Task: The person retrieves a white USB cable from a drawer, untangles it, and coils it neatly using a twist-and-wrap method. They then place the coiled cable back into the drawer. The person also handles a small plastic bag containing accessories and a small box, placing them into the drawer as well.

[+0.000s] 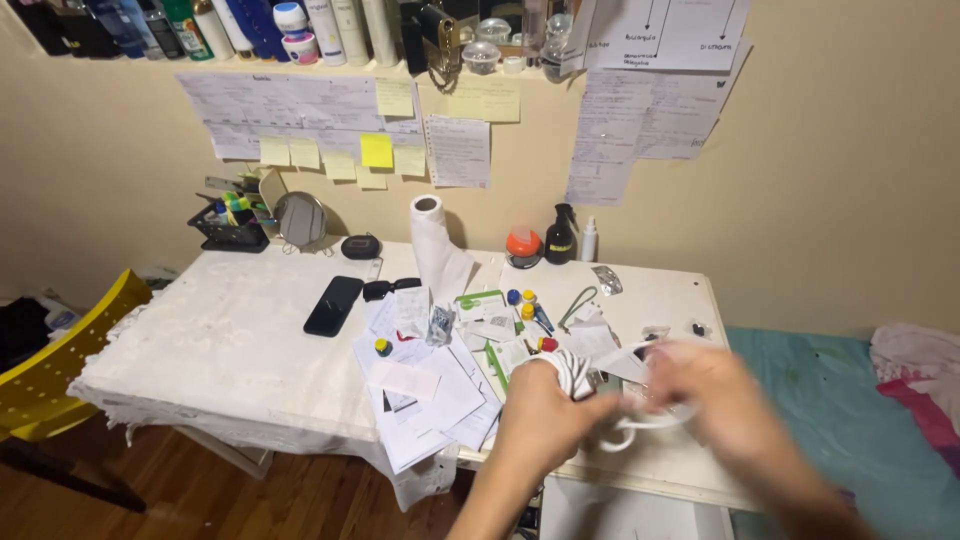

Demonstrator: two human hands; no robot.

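My left hand (548, 415) is closed around a bundle of coiled white cable (574, 372), held above the near right part of the white table (230, 340). My right hand (718, 395) is blurred with motion and grips a loose loop of the same white cable (640, 422) just to the right. Both hands hover over scattered papers (425, 395) at the table's front edge.
A black phone (333, 305), paper towel roll (432, 240), small round mirror (299, 218), black desk organiser (228, 225) and spray bottles (561, 235) stand on the table. A yellow chair (55, 375) is left, a teal bed (850, 420) right. Sticky notes cover the wall.
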